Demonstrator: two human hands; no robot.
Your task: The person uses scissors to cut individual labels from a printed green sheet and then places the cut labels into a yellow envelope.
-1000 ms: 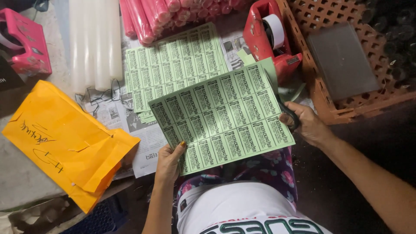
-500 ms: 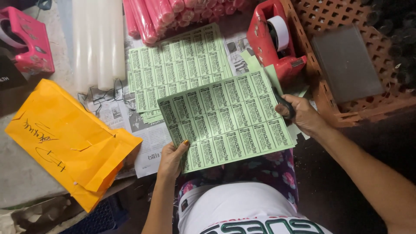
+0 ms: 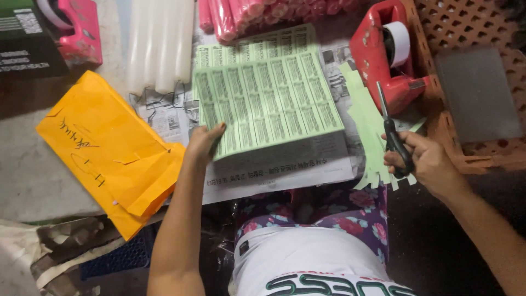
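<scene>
1. Holding the near-left corner of a green sheet of printed labels (image 3: 268, 104), the left hand (image 3: 204, 143) has its grip closed on that corner, thumb on top and fingers under the paper.
2. The sheet lies over the newspaper (image 3: 274, 170) on the desk (image 3: 38, 175), its far part overlapping a second label sheet (image 3: 257, 46) of the same kind.
3. The right hand (image 3: 430, 164) has its grip closed around the black handles of a pair of scissors (image 3: 390, 129); the blades look shut or nearly so.
4. The sheet lies to the left of the scissors, apart from them, with a gap of newspaper and a pile of cut green strips (image 3: 368, 131) between.
5. The scissor blades point away from the person and slightly left, toward the red tape dispenser (image 3: 386, 60); their long axis runs roughly parallel to the sheet's right edge.
6. The sheet's long axis runs left to right, tilted a little, with its label rows following that line.
7. The left hand is on the sheet; the right hand is the one well off it.
8. An orange envelope (image 3: 109, 148) lies just left of the left forearm.
</scene>
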